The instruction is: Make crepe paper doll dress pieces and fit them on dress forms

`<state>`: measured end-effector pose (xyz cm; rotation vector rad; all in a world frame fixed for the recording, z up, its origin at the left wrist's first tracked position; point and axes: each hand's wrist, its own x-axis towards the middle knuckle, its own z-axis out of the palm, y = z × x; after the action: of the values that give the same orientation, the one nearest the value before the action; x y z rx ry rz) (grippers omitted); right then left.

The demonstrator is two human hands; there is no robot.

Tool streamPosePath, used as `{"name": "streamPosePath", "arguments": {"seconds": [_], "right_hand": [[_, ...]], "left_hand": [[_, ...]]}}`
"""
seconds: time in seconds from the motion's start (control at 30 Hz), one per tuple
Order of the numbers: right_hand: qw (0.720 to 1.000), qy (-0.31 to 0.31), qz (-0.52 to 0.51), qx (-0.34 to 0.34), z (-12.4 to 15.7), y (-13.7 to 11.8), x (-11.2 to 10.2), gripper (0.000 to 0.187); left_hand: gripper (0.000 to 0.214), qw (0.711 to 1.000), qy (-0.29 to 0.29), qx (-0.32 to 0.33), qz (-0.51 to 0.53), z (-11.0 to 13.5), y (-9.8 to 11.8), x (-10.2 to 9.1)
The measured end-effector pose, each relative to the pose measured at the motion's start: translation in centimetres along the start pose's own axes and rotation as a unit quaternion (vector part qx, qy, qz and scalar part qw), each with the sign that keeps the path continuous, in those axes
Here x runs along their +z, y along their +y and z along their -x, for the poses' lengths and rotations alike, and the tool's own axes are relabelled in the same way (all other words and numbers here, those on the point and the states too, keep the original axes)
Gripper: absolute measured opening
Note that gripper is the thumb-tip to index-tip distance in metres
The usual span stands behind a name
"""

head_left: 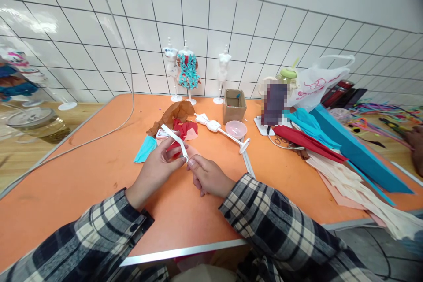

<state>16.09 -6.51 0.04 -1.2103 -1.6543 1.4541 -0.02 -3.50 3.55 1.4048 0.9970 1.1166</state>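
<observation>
A narrow white strip (174,135) is held between my two hands above the orange table. My left hand (161,158) is closed on it, the strip's free end sticking up past the fingers. The thumb and fingertips of my right hand (209,172) pinch its lower end. Just beyond lie a light-blue piece (146,149), red crumpled material (185,128) and brown crumpled material (175,115). A small white mannequin (211,124) on a stand lies on its side to the right of them.
Three small mannequins stand by the tiled wall, one in a blue ruffled dress (189,72). A cardboard box (234,105) and a pink bowl (236,129) sit nearby. Coloured sheets (310,143) cover the right side. A cable (129,59) crosses the left. Another person's hand (415,145) shows far right.
</observation>
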Motion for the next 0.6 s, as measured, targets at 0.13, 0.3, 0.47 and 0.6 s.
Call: {"name": "streamPosePath", "arguments": {"seconds": [0.13, 0.3, 0.47, 0.6], "right_hand": [[0.998, 0.033, 0.035, -0.029, -0.1, 0.0, 0.2, 0.03], [0.993, 0.064, 0.073, -0.063, 0.0, -0.1, 0.5, 0.025], [0.992, 0.077, 0.062, -0.08, -0.1, 0.1, 0.8, 0.023], [0.992, 0.083, 0.048, -0.079, -0.3, 0.5, 1.1, 0.024]], "left_hand": [[0.042, 1.0, -0.013, 0.01, -0.009, 0.1, -0.1, 0.2], [0.051, 1.0, -0.013, 0.007, 0.005, 0.3, -0.2, 0.3], [0.063, 1.0, -0.006, 0.003, 0.013, 0.5, -0.1, 0.3], [0.058, 1.0, -0.005, 0.009, 0.011, 0.5, -0.1, 0.3]]}}
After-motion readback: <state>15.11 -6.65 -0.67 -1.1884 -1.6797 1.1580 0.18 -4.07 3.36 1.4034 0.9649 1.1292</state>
